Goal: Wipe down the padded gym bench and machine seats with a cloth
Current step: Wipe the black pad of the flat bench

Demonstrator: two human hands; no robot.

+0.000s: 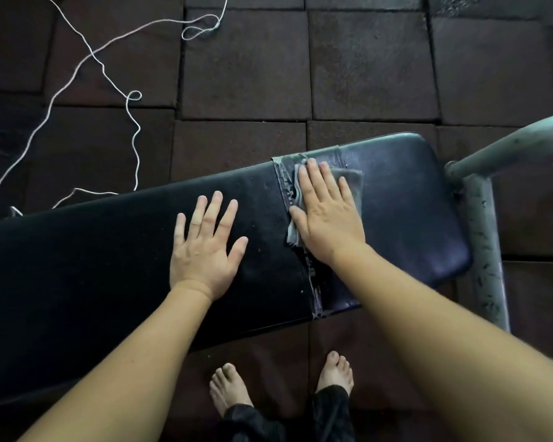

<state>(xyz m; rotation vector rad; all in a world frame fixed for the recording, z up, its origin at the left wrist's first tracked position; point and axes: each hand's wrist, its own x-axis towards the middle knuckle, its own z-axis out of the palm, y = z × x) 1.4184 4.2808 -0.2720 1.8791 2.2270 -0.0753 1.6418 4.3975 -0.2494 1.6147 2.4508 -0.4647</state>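
A long black padded bench (93,256) runs across the view from lower left to upper right. A strip of worn tape crosses its pad near the right end. My right hand (328,215) lies flat with straight fingers on a grey cloth (355,183), pressing it onto the pad over the taped strip. Most of the cloth is hidden under the palm. My left hand (206,247) rests flat on the bare pad to the left of the cloth, fingers spread and holding nothing.
A grey metal frame (482,237) with chipped paint stands at the bench's right end. A white cord (134,129) loops over the dark rubber floor tiles (246,62) behind the bench. My bare feet (227,387) stand on the floor in front of it.
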